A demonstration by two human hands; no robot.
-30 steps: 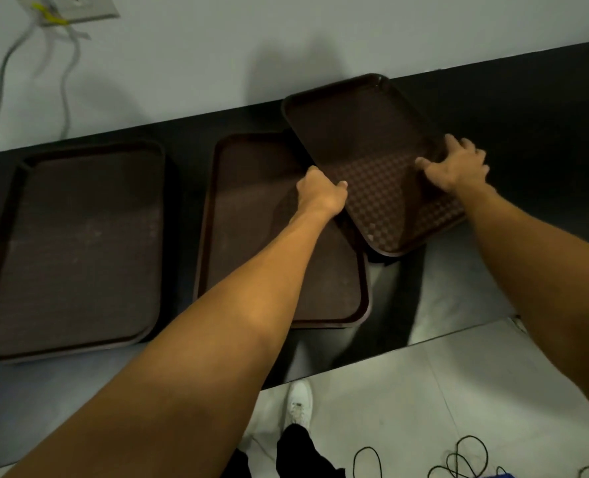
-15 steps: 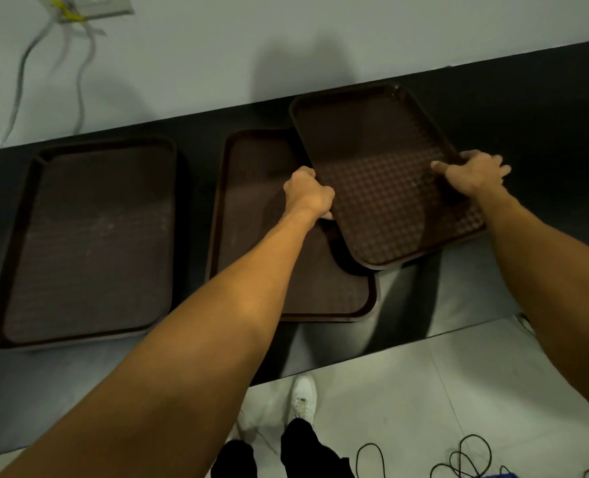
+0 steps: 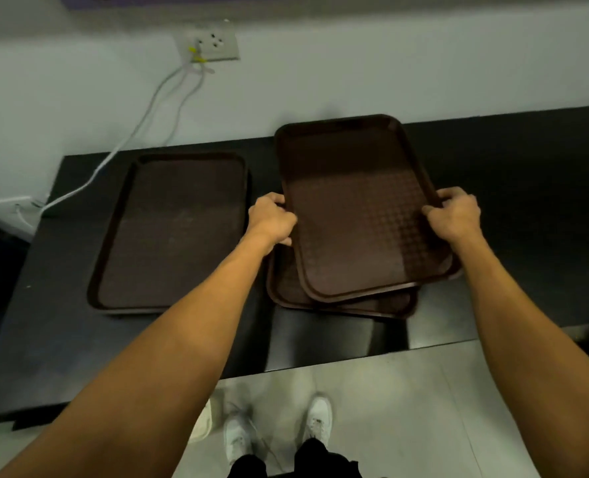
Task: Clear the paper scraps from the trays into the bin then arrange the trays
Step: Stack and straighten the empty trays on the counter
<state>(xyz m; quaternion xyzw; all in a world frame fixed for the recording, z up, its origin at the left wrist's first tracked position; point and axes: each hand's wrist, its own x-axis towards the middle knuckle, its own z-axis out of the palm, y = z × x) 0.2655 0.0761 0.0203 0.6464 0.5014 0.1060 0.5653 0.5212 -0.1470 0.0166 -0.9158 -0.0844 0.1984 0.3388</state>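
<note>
Left hand (image 3: 273,219), right hand (image 3: 453,215) grip the top tray (image 3: 358,208) over a second tray (image 3: 286,288) — black counter (image 3: 527,201), wall socket (image 3: 210,44) upper left.

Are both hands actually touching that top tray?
Touching. The head view shows the left hand and the right hand each curled round an opposite long edge of the top tray.

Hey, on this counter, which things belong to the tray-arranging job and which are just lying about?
Job:
- upper tray, gripped by the left hand and the right hand
- lower tray beneath it
- separate tray to the left

Lying about:
- wall socket
- white cables
- white shoes on the floor
</note>
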